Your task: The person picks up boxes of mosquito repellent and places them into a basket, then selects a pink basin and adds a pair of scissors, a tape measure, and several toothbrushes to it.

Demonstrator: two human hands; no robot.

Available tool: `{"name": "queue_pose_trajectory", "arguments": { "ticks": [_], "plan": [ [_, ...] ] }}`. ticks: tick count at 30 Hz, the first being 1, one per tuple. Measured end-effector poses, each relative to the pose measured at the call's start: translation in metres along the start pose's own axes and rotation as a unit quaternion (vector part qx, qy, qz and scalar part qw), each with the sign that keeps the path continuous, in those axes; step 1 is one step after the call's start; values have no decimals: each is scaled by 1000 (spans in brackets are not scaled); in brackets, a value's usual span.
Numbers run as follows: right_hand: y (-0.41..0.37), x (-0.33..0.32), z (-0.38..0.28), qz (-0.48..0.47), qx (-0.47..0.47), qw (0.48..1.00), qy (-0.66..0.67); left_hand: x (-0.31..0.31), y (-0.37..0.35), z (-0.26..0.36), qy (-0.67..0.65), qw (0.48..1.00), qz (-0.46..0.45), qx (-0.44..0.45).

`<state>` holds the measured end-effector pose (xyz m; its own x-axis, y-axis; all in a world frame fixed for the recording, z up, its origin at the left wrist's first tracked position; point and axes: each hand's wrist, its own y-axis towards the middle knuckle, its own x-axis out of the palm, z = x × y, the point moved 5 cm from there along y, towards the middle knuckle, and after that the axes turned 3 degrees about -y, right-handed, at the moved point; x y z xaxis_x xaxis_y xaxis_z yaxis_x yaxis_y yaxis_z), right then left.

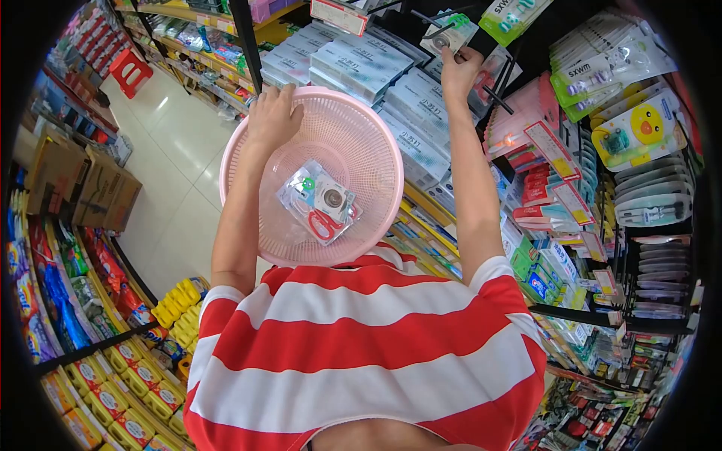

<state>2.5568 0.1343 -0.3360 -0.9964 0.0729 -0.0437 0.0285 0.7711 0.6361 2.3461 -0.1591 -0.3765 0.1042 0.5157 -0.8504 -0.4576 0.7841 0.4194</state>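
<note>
In the head view, my left hand (274, 119) grips the pink basket (399, 177) at its 11 o'clock rim; my right hand (461, 69), fingers narrow, pinches the packet (456, 37) up at 1 o'clock, by a hook (439, 31); I'd pinch lightly, moving along the hook's line; its long axis seems 1-to-7 o'clock, leading end unclear.

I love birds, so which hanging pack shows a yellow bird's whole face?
The front pack on the right, just below the green SXWM packs. Only it shows a whole yellow face with an orange beak.
</note>
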Motion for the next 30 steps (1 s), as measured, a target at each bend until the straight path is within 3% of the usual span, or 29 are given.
{"name": "queue_pose_trajectory", "arguments": {
  "ticks": [6, 9, 12, 20, 27, 30],
  "plan": [
    [4, -4, -10, 15, -128, 969, -209, 1, 1, 0, 1, 1000, -6, 1],
    [3, -10, -22, 49, -158, 960, -226, 1, 1, 0, 1, 1000, -5, 2],
    [12, -7, -2, -42, -5, 993, -108, -1, 1, 1, 2, 1000, -3, 2],
    [22, -8, 8, -124, 92, 987, 49, 0, 1, 2, 4, 1000, -2, 10],
    [5, -10, -13, -219, 96, 961, 139, 1, -2, -1, 1, 1000, 12, 14],
    [-8, -22, -38, -239, 44, 967, 73, 1, -3, -2, 3, 1000, 11, 16]
  ]
}}
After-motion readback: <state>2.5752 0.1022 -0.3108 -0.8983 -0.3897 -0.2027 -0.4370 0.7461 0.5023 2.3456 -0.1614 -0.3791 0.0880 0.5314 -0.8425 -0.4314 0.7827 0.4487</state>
